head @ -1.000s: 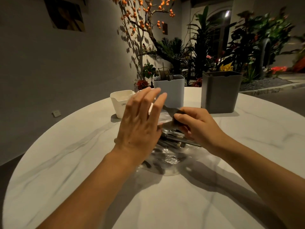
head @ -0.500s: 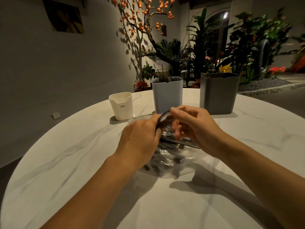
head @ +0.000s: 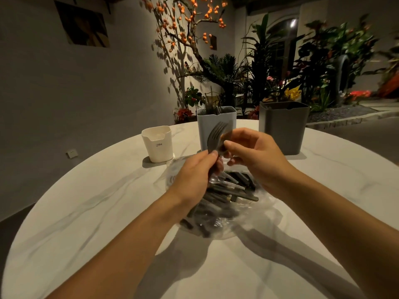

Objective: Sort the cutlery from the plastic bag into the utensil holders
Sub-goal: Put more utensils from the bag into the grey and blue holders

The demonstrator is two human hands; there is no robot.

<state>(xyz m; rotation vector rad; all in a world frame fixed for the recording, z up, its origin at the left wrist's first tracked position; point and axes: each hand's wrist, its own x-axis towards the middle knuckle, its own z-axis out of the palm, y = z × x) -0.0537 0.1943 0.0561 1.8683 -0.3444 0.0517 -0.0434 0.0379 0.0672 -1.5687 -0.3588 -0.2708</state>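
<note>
A clear plastic bag [head: 254,214] lies open mid-table with several dark-handled pieces of cutlery [head: 228,190] inside. Above it, my left hand [head: 194,175] grips a dark fork [head: 216,134] by its handle, tines up. My right hand [head: 254,156] is close beside it and pinches a second, blurred utensil [head: 225,138] between thumb and fingers; its type is unclear. Behind the hands stand three holders: a small white one [head: 157,145], a blue-grey one [head: 204,130] with some cutlery in it, and a dark grey one [head: 282,128].
The round white marble table [head: 86,212] curves away on all sides, its edge near the holders at the back. Potted plants and a tree with orange fruit stand beyond the table. A wall runs along the left.
Both hands have risen out of the bag. My left hand, flat over the bag a second ago, now grips a fork lifted upright in front of the blue-grey holder.
</note>
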